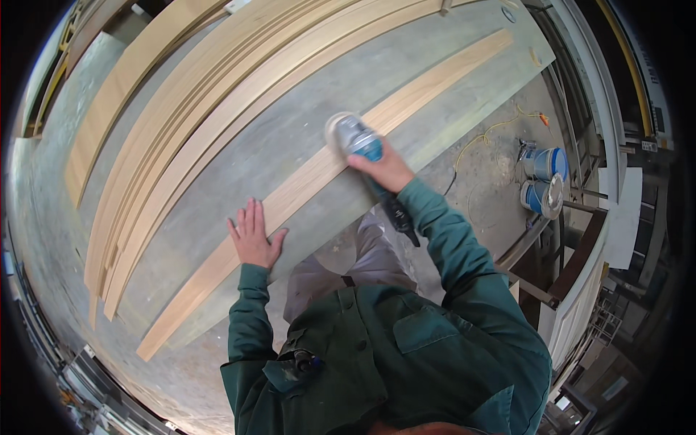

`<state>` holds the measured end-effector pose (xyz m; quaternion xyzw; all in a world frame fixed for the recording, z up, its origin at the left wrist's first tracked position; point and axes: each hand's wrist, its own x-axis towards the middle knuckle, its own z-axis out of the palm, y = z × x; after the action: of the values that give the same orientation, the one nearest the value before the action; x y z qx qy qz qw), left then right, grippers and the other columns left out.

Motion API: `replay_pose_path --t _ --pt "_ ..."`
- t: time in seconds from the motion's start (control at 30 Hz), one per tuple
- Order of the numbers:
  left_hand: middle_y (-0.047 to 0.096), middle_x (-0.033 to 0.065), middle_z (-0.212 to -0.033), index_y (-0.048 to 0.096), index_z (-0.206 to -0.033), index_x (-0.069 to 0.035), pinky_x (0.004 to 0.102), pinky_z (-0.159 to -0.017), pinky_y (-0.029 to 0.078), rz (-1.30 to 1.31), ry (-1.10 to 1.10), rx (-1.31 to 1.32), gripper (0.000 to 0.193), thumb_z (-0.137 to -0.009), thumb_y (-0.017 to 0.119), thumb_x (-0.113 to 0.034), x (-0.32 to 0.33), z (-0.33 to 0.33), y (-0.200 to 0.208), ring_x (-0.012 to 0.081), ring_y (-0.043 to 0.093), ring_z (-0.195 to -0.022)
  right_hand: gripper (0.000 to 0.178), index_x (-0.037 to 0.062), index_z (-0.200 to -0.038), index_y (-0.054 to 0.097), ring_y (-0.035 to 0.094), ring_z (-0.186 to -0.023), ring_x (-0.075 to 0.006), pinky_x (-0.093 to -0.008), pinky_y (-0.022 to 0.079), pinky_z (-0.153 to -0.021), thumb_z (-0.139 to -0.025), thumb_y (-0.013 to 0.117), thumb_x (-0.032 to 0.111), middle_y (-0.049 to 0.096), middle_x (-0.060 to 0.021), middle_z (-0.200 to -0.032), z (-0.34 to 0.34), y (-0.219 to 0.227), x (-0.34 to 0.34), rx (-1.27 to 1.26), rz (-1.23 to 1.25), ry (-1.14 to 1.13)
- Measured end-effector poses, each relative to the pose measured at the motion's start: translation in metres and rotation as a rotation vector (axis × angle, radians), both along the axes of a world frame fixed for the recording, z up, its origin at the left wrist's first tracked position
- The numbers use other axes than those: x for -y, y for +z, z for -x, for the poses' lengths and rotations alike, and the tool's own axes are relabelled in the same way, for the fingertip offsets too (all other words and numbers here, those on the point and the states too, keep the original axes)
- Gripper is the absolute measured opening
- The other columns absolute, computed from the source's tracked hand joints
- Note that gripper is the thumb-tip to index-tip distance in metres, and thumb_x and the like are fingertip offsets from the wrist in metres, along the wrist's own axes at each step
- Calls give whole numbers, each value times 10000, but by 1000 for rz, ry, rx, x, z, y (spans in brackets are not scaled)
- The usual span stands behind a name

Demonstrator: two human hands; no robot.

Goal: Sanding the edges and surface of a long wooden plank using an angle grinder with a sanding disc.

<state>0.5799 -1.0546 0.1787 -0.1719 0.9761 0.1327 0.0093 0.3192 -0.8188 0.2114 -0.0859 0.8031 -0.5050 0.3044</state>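
Note:
A long pale wooden board (304, 190) lies slantwise across the grey worktable (239, 163). On its left part rests my left hand (258, 235), flat with the fingers spread. My right hand (388, 168) is wrapped round a blue and grey power sander (357, 138). The sander's round pad sits at the middle of the board and looks smeared by motion. Its dark rear end (397, 214) points back toward my body, below the right wrist.
Several more wooden boards (181, 109) lie side by side along the table's far side. A wider board (119, 109) is beyond them at the left. Right of the table, two blue and white buckets (545, 164) and a yellow cord (484, 136) are on the floor.

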Motion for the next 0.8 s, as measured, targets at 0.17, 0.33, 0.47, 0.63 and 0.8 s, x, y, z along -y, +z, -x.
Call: replay_pose_path --t 0.17,0.33,0.47,0.63,0.8 --pt "325 82 -1533 317 -1479 -83 565 -1143 133 -15 -84 -23 879 -809 606 -574 -55 116 -5 349 328 -1365 749 -13 -1244 542 593 -972 -168 -298 486 -858 -741 793 483 631 -108 -1113 134 8 -84 -10 1 -148" --pt "310 78 -1541 323 -1474 -82 558 -1142 147 10 -106 22 884 -803 614 -577 -78 165 0 343 326 -1366 775 -23 -1205 562 629 -874 -177 -307 520 -773 -728 779 547 646 -113 -1006 241 -4 -162 68 -23 -340" --pt "333 53 -1528 343 -1469 -115 550 -1146 155 17 -91 11 881 -783 631 -586 -78 163 -6 329 348 -1350 744 -11 -1167 573 632 -710 -183 -322 531 -588 -732 769 560 636 -105 -953 243 20 -165 180 -24 -498" --pt "332 55 -1529 341 -1470 -111 542 -1151 150 7 -99 -1 846 -811 603 -572 -79 162 -2 320 345 -1355 765 -1 -1240 531 598 -1006 -194 -325 473 -898 -738 782 519 626 -118 -1122 173 6 -159 25 -76 -284" --pt "322 60 -1535 343 -1469 -111 530 -1159 139 18 -115 0 685 -896 544 -427 -75 158 -7 313 335 -1366 902 0 -1370 387 575 -1061 -206 -336 467 -918 -712 834 428 592 -153 -1175 71 18 -112 75 36 36"
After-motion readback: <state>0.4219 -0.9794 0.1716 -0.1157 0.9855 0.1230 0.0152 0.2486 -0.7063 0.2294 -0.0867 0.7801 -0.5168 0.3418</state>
